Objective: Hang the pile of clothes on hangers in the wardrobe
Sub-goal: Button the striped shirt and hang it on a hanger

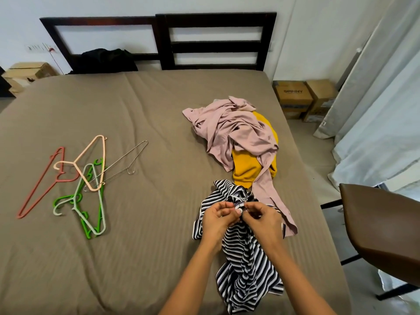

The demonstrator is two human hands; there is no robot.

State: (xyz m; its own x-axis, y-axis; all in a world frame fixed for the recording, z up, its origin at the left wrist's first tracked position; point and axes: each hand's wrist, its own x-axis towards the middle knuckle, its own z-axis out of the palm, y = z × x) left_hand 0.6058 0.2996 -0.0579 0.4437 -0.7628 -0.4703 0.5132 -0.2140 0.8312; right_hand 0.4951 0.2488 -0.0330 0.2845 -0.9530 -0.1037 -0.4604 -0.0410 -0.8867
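A black-and-white striped garment lies bunched on the bed's near right side. My left hand and my right hand both pinch its upper edge, fingertips close together. Beyond it sits a pile with a pale pink shirt draped over a mustard-yellow garment. On the left of the bed lie several hangers: a red one, a peach one, a pale green one, a bright green one and a wire one. No wardrobe is in view.
The brown-sheeted bed fills the view, with a dark headboard and a black item at its head. A brown chair stands close at the right. Cardboard boxes and curtains are at the far right.
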